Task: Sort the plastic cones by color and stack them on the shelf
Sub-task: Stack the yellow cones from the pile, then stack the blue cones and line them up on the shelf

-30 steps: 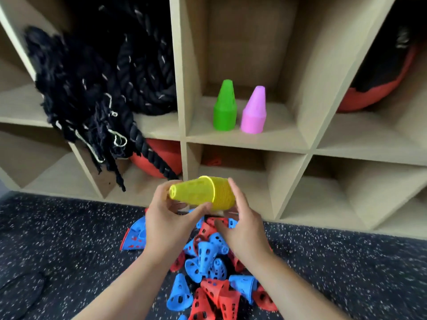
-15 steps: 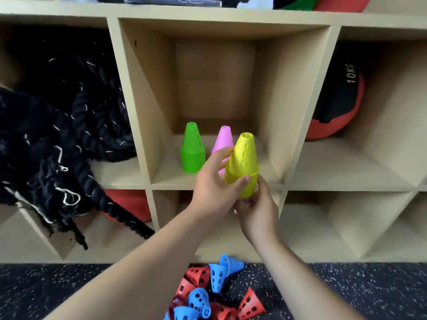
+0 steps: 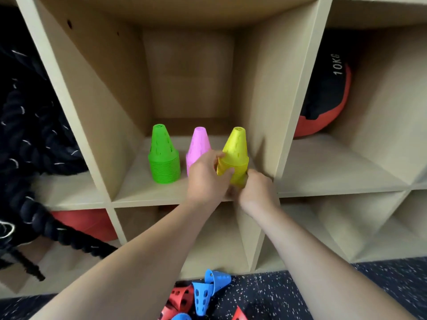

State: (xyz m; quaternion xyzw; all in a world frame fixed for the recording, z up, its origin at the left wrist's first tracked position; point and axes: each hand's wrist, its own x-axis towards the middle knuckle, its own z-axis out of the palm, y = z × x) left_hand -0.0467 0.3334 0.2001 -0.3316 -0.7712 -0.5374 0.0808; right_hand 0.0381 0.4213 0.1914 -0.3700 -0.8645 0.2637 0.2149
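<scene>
Nearest, at 6 o'clock on the dark speckled floor (image 3: pixel 300 294), lie loose blue perforated plastic cones (image 3: pixel 203 296) and red perforated plastic cones (image 3: pixel 182 299), unsorted and tipped on their sides. Both forearms reach up from there to the light wooden cubby shelf (image 3: pixel 147 192). The left hand (image 3: pixel 205 179) wraps thumb and fingers round the ribbed lower half of the yellow stack of nested perforated plastic cones (image 3: pixel 234 155). The right hand (image 3: pixel 257 192) is curled in against its bottom rim from 4 o'clock, fingertips hidden. The yellow stack stands upright in the middle cubby, close to the right-hand wall. Its base is covered by the hands, so whether it is down on the board cannot be told. At its 9 o'clock, just beside it, stands a pink stack of plastic cones (image 3: pixel 198 146), and further toward 9 o'clock a green stack of plastic cones (image 3: pixel 164 158). Such cones look light, thin and stiff, with smooth tapering sides that could slip upward out of a pinch. The nested rims low down are likely the best hold, since they give ridges to grip and keep the pile from splitting. Far off, a black coiled rope (image 3: pixel 34 139) hangs at 9 o'clock and a black-and-red medicine ball (image 3: pixel 323 100) sits at 2 o'clock.
</scene>
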